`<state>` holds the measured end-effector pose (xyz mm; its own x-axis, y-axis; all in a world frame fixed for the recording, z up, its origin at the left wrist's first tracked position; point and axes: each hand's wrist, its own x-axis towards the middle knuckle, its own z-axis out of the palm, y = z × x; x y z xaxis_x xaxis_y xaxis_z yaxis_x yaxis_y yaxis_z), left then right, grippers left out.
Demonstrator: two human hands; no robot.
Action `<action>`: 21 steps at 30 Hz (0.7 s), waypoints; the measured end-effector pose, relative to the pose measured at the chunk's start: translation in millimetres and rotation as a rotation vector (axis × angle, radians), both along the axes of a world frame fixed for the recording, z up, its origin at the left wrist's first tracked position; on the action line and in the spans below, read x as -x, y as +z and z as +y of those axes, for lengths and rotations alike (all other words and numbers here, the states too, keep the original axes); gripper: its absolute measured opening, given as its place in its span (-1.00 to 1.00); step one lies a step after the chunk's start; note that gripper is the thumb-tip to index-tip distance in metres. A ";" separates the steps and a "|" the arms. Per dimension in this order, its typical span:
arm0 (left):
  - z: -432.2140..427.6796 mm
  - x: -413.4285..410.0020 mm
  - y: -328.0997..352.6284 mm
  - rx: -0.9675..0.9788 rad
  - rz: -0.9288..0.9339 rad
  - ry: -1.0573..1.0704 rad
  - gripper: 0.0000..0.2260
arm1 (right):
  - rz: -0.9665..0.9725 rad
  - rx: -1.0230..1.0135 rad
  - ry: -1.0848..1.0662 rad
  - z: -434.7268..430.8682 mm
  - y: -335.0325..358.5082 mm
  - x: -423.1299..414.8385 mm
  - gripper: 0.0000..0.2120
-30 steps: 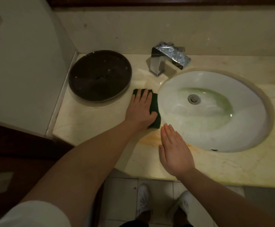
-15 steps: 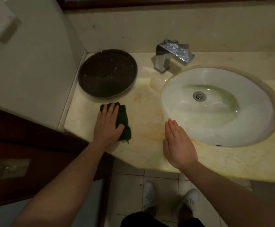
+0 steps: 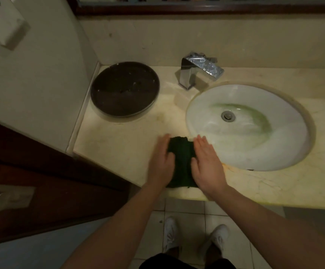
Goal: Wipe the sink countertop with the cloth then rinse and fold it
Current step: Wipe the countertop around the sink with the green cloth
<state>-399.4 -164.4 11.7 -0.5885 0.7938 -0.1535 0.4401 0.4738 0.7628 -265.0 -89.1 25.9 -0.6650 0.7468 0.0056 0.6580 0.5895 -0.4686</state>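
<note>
**Inspector:** Position of the cloth [image 3: 181, 164]?

**Assistant:** Dark green, lying on the countertop [image 3: 119, 152] at its front edge, at about 8 o'clock from the sink basin [image 3: 254, 144] and just beside its rim. Its long axis runs 12 to 6, away from the person towards the wall.

**Inspector:** Hands?

**Assistant:** Both are on it. The left hand [image 3: 160, 162] covers the cloth's 9 o'clock edge, the right hand [image 3: 206, 164] its 3 o'clock edge, with the green strip showing between them. Fingers on both are extended and close together, pointing to 12. The left is motion-blurred (so its contact is a judgement). Neither hand appears closed around the fabric; whether the thumbs pinch an edge underneath cannot be told.

**Inspector:** Which hand is nearer the basin?

**Assistant:** The right; its outer edge lies just beside the rim. The faucet [image 3: 198, 71] stands at 12 o'clock from the cloth, well apart from it.

**Inspector:** Stage of task?

**Assistant:** My judgement: wiping is not finished. Orange staining shows at the rim at 3 o'clock from the right hand. Rinsing would mean carrying the cloth towards 1 o'clock, under the spout.

**Inspector:** Obstructions?

**Assistant:** The dark round tray [image 3: 124, 88] sits at 11 o'clock, clear of that path.
</note>
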 end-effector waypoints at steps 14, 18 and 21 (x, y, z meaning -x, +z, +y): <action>-22.0 46.7 -25.2 0.448 0.578 0.091 -0.36 | -0.257 -0.101 0.143 -17.5 -19.4 15.5 -0.38; -23.3 45.2 -23.0 0.460 0.576 0.059 -0.36 | -0.318 -0.093 -0.019 -2.5 -19.6 -47.1 -0.39; -22.9 44.8 -21.0 0.473 0.574 0.066 -0.36 | -0.344 -0.106 -0.138 4.7 -20.6 -97.8 -0.40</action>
<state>-444.1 -187.3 -9.4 -0.7228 0.6799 -0.1240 0.6674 0.7332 0.1301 -167.2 -84.4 5.3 -0.5350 0.8365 -0.1185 0.8426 0.5179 -0.1480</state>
